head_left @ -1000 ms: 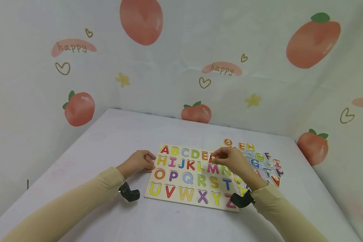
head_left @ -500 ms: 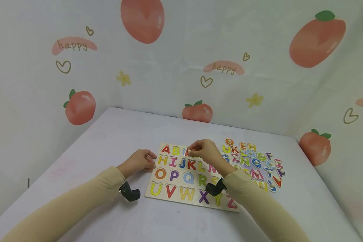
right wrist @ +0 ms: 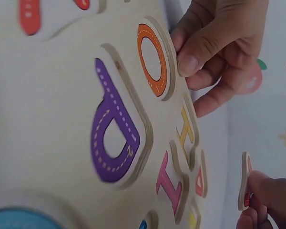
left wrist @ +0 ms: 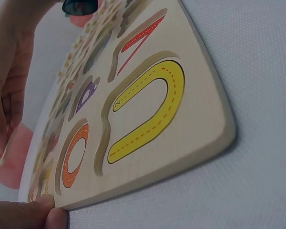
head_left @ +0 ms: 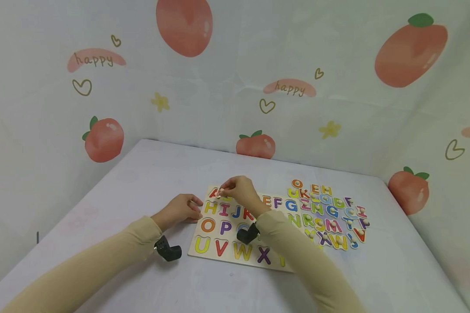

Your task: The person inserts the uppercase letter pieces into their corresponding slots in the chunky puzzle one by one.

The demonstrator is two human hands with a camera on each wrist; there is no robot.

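Firstly, right hand [head_left: 238, 190]: thumb and fingers pinching one wooden letter piece [right wrist: 244, 183] with red on it, held clear of the board near the printed A at the far left corner; its letter I can't make out. Left hand [head_left: 182, 208]: fingers loosely bent, fingertips against the left edge of the alphabet board [left wrist: 205, 119], nothing lifted. Board: pale wood, flat on the white-covered table [head_left: 172, 282], recesses with coloured letters. Loose knobbed letters [head_left: 332, 212]: a cluster right of the board. Behind: one white backdrop [head_left: 203, 100], printed with peaches and "happy".
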